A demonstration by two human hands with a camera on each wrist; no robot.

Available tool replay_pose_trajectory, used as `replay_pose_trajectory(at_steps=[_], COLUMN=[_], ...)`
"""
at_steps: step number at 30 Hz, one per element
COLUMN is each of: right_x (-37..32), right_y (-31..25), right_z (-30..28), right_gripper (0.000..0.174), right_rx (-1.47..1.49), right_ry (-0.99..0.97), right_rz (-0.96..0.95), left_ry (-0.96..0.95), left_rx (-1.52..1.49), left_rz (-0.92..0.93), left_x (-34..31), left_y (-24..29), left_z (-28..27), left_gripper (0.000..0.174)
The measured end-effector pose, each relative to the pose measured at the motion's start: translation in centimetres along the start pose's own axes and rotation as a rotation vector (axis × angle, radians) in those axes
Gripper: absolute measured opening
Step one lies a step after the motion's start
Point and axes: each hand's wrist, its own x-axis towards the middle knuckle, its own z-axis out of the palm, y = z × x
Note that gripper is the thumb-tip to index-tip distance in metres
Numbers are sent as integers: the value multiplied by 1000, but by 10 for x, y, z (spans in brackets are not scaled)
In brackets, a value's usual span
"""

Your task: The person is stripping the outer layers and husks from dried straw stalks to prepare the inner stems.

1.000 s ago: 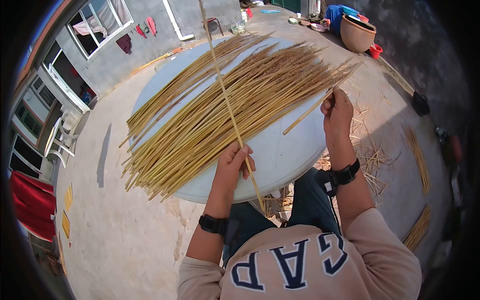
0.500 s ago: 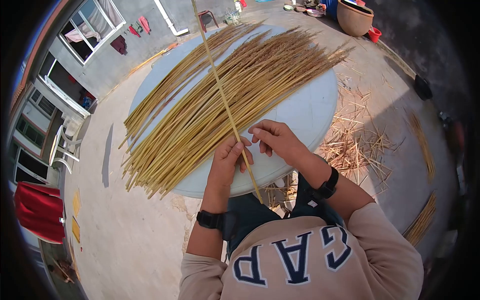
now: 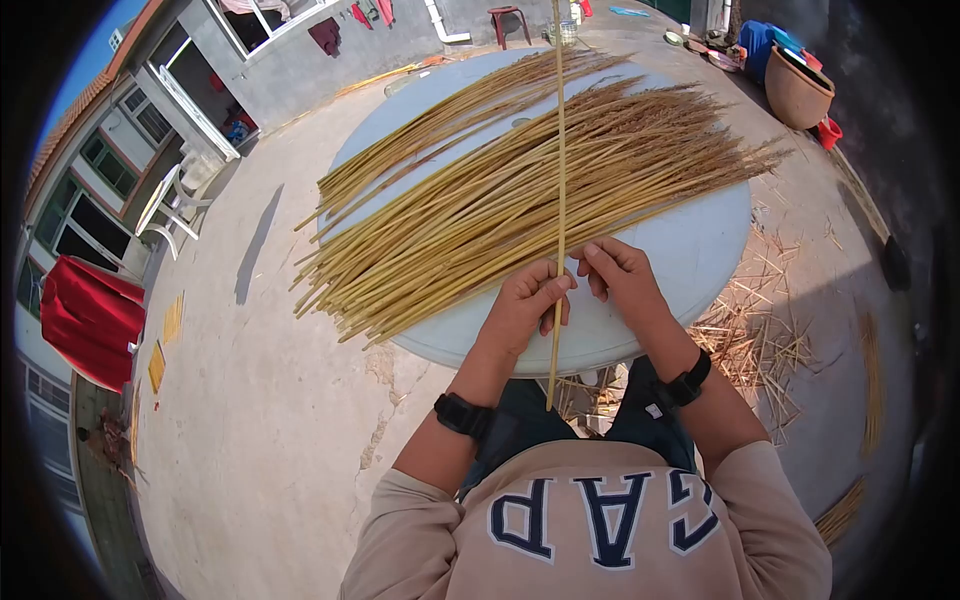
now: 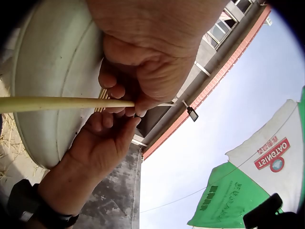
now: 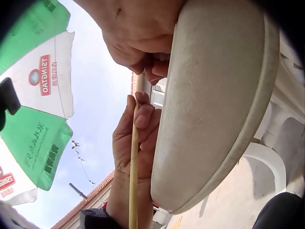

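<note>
My left hand (image 3: 530,303) pinches a long stalk (image 3: 562,150) near its lower end; the stalk runs away from me across the table. Right beside it is my right hand (image 3: 618,280), fingers curled and thumb against the fingertips at the stalk. In the left wrist view both hands meet at the stalk (image 4: 57,103), the right hand (image 4: 97,148) below the left. The right wrist view has the stalk (image 5: 134,176) passing along the left hand (image 5: 136,138). A wide bundle of stalks (image 3: 470,230) with feathery heads lies on the round table (image 3: 690,250).
A smaller row of stalks (image 3: 420,140) lies at the table's far side. Stalk scraps (image 3: 765,330) litter the ground at right, near more bundles (image 3: 872,380). A clay pot (image 3: 798,88) stands far right, a white chair (image 3: 172,208) at left.
My right hand has let go of a short stalk piece at the bundle's right and come in beside my left hand at the long stalk. The head view has shifted.
</note>
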Motion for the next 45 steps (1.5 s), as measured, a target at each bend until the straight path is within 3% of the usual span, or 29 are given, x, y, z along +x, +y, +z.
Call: replay_pose_trajectory(at_steps=[2,4,6,9,10,12,13,16,23,26,30,32,33,35,42,44,45], right_x=[-9,-36,-23,-24,-11,-26,-12,-21,-25,-24,-24,-25,-25,-24,-24,-24,-24], right_y=[7,19,8,10,2,7,1,5,9,11,13,18,18,19,18,16,16], right_z=[-1,-9,-4,-8,-5,-5,5,-1,-7,-7,-6,-6,-6,-6,-6,-6,-6], right_gripper=[22,22,23,24,24,24,24,24,23,24,21,19,19,16,16,16,16], right_rx=[12,-22,18,-18,-18,115,128,74,-48,-120,-245,-309,-318,-320,-372,-376,-385], right_ry=[-4,28,14,1,-29,111,113,147,92,43,35,-13,9,-29,-37,-38,-36], right_rz=[-11,117,-1,2,-52,-7,-14,45,154,153,153,83,79,75,16,10,2], left_ry=[-27,-44,-101,-112,-97,-94,18,63,310,398,391,361,349,304,297,361,359], left_rx=[8,-70,18,94,128,48,153,237,1375,1571,1728,1876,1868,1883,1794,1767,1770], left_rz=[-12,-101,-35,-36,14,-37,2,-7,412,401,468,238,262,85,164,325,318], left_x=[4,-11,-2,-3,4,-8,-17,-30,-65,-57,-32,-24,-21,-18,-14,-11,-10], left_y=[-4,-25,-9,-16,-5,-9,5,37,129,152,130,108,98,81,72,76,78], left_z=[1,16,10,10,3,10,11,-1,-33,-62,-114,-127,-132,-138,-140,-142,-142], left_gripper=[21,21,21,21,21,19,18,16,12,10,8,9,9,11,12,10,10])
